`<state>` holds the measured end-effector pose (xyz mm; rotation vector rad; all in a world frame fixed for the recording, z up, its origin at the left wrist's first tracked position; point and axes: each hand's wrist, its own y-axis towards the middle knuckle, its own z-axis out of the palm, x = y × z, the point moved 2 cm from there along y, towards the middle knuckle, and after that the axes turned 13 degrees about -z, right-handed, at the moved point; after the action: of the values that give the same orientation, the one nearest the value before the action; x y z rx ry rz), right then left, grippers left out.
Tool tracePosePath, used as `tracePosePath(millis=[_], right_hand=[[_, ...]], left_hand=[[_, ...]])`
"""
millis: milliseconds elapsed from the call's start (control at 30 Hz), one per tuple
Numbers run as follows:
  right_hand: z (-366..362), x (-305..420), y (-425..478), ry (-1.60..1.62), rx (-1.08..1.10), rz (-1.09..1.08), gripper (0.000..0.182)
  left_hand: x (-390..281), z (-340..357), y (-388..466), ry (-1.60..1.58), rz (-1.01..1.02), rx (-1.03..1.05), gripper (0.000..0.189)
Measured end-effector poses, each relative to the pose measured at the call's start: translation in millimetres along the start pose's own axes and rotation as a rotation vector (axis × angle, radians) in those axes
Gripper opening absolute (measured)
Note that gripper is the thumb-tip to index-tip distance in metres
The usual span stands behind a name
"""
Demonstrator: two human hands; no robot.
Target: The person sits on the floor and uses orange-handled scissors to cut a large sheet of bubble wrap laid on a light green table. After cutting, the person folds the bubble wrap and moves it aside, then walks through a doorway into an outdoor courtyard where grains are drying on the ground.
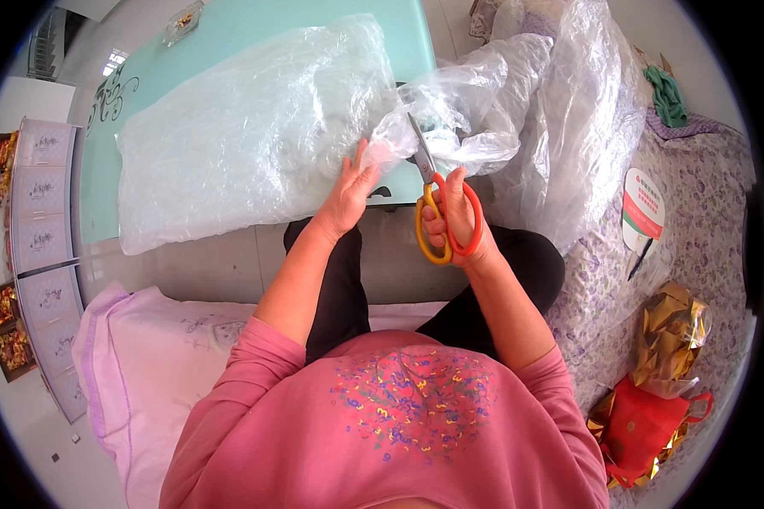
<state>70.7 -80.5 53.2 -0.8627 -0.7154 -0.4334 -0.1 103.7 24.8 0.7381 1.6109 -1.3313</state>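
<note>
My right hand (pixel 455 213) is closed around the red and yellow handles of a pair of scissors (pixel 424 162). Their blades point away from me and lie against bunched clear plastic film (pixel 477 95). Whether the blades are spread cannot be told. Close to their left, my left hand (pixel 353 191) touches the plastic with its fingers spread; its fingertips are partly behind the film, and a grip cannot be made out. A wide piece of clear plastic sheeting (pixel 248 127) lies flat across the pale green table (pixel 229 51), left of both hands.
More plastic film (pixel 573 127) hangs over a flowered cloth cover (pixel 707 191) at the right. On that cover are a paper fan (pixel 643 207), a pen (pixel 640 259), gold wrapping (pixel 668 331) and a red bag (pixel 643 426). A glass dish (pixel 183 24) stands at the table's far side.
</note>
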Motion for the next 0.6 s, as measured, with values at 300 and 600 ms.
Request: tracePosePath(millis=[300, 600], right_hand=[[-14.2, -10.7, -31.9, 0.04, 0.259, -0.12, 0.068], [18.8, -7.1, -49.5, -0.406, 0.077, -0.078, 0.083]], left_hand=[[-11.5, -10.1, 7.2, -0.771, 0.067, 0.115, 0.049], [5.7, -4.4, 2.8, 0.139, -0.004, -0.048, 0.057]])
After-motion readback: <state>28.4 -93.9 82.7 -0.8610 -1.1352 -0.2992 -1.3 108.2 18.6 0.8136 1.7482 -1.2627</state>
